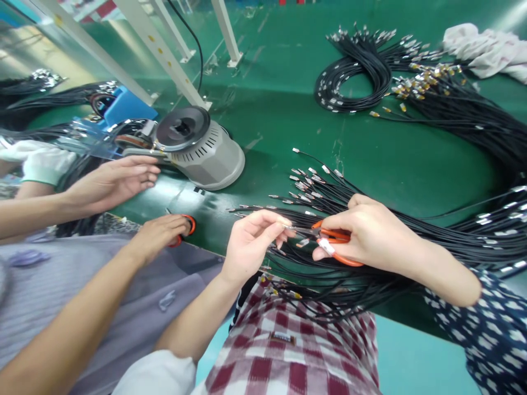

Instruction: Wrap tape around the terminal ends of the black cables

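Note:
Near the table's front edge, my left hand (pixel 253 241) pinches the end of a thin black cable between thumb and fingertips. My right hand (pixel 366 230) is closed around orange-handled pliers (pixel 340 255), with a bit of white tape on one handle. The plier jaws point left and lie at the cable end beside my left fingertips; whether they grip it, I cannot tell. Beneath and around both hands spreads a bundle of black cables (pixel 436 236) with white tags and small metal ends, some hanging over the edge onto a checkered apron (pixel 288 351).
A coiled cable bundle (pixel 354 82), more cables with yellowish ends (pixel 428 79) and a pale cloth (pixel 486 49) lie further back. Left stands a grey machine (pixel 209 156) with a round black top. A co-worker's hands (pixel 115 184) are close by, one at orange-handled scissors (pixel 189 225).

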Available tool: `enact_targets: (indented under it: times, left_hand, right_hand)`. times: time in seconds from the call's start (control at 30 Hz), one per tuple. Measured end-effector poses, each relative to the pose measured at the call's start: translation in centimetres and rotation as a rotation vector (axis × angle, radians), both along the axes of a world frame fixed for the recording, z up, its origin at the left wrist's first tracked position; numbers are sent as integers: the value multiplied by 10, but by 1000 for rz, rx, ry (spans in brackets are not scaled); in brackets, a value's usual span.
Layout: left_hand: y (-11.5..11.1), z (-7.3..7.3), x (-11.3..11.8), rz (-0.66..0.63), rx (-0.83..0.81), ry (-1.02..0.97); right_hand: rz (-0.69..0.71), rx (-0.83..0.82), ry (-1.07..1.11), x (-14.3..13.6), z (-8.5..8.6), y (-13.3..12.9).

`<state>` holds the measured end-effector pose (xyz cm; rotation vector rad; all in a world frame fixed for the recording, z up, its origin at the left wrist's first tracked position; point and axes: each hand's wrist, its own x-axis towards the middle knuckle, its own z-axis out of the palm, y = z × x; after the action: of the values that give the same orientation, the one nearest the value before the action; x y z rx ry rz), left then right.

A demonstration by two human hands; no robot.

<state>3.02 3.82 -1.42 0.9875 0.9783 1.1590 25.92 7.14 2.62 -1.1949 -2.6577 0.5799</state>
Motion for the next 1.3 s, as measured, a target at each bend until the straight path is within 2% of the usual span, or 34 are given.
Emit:
enact_targets:
  times: [0.23,0.47,0.53,0.67,0.73,0.83,0.93,1.0,1.1,1.2,1.3]
  left_hand:
    - [-1,-1,1,19,-12,-9]
    - [-3,0,4,64,-12,-50]
    - [5,-3,5,65,-23,-44]
    - [38,-11,4,-7,-103,-98]
    - [55,-16,-2,-55,-121,-88]
    - [65,-25,-23,84,29,129]
    - [55,-33,-51,294,190,532]
    - [44,-37,-65,342,253,801]
    - [30,-41,-74,268,330,1035]
    - [26,-42,-72,165,404,1152]
    - [29,-41,-69,98,403,1229]
  right_hand:
    - [-10,73,-55,-3,5,-1]
    - [-28,135,-32,-5,-2,-2]
    - [-138,37,100,-3,-6,0]
    - [-478,-306,514,3,-10,3]
    - [-537,-404,588,3,-10,0]
    - [-497,-453,505,2,-14,-13]
    - [-427,-444,358,2,-27,-26]
    - [-410,-383,261,2,-39,-30]
    - [-437,-261,176,3,-54,-29]
    - [-461,-188,163,4,-62,-25]
    - [-460,-191,182,5,-65,-24]
